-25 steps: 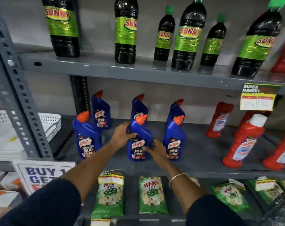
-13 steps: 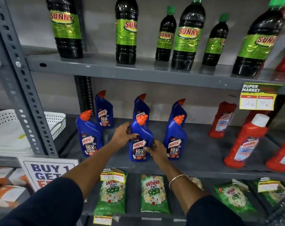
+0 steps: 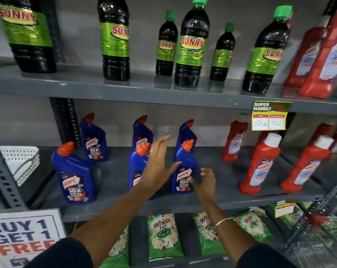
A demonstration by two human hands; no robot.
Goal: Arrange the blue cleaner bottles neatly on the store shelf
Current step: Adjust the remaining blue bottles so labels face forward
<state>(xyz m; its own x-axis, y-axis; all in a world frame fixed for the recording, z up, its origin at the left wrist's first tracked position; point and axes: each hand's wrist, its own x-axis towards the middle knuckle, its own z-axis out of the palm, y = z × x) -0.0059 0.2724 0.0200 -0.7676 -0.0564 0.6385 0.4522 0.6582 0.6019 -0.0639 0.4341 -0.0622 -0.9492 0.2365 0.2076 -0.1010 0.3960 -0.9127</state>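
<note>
Several blue Harpic cleaner bottles with orange caps stand upright in two rows on the grey middle shelf (image 3: 171, 206). The front row holds a left bottle (image 3: 73, 175), a middle bottle (image 3: 136, 165) and a right bottle (image 3: 184, 171); three more stand behind them. My left hand (image 3: 158, 165) hovers open with spread fingers in front of the middle bottle, partly hiding it. My right hand (image 3: 205, 180) is low at the right bottle's base, fingers loosely curled and apart beside its label, gripping nothing that I can see.
Red Harpic bottles (image 3: 260, 163) stand on the same shelf to the right. Dark Sunny bottles (image 3: 190, 45) line the shelf above. Green Wheel packets (image 3: 163, 236) lie below. A white basket (image 3: 19, 161) and a metal upright (image 3: 3, 176) are at the left.
Both hands have let go of the front middle bottle. My left hand lifted and opened; my right hand moved right to the front right bottle. The view shifted closer.
</note>
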